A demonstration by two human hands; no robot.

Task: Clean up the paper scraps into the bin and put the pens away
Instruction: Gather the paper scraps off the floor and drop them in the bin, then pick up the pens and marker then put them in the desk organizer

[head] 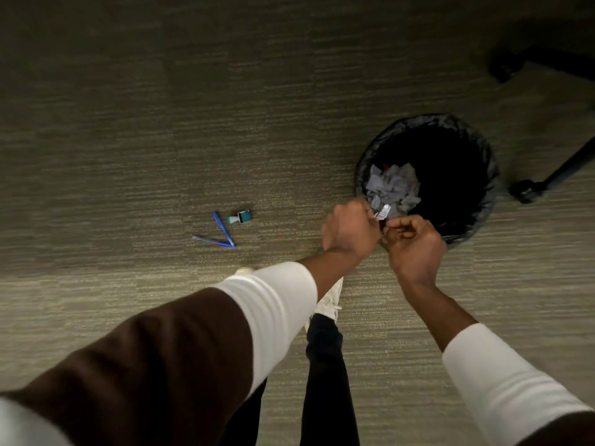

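While both hands meet over the near rim of the bin, the head view shows this:

Left hand: left hand [349,228] is curled into a fist, fingers pressed together on a small white paper scrap [383,211] that sticks out toward the bin.
Right hand: right hand [413,243] is just beside the left, fingertips drawn together near the same scrap; whether they actually pinch it, I cannot tell.
Bin: bin [483,149], round with a black liner, stands on the carpet [161,123]; a heap of pale paper scraps [392,186] lies inside, on its near-left side.
Pens: two blue pens [222,228] lie on the carpet well left of the bin, their tips meeting in a V.
Teal object: a small teal and white item [240,217] lies just beside the pens; what it is, I cannot tell.
Chair base: black chair legs with castors [528,189] sit right of the bin.
Foot: a white shoe [330,300] shows below the hands.
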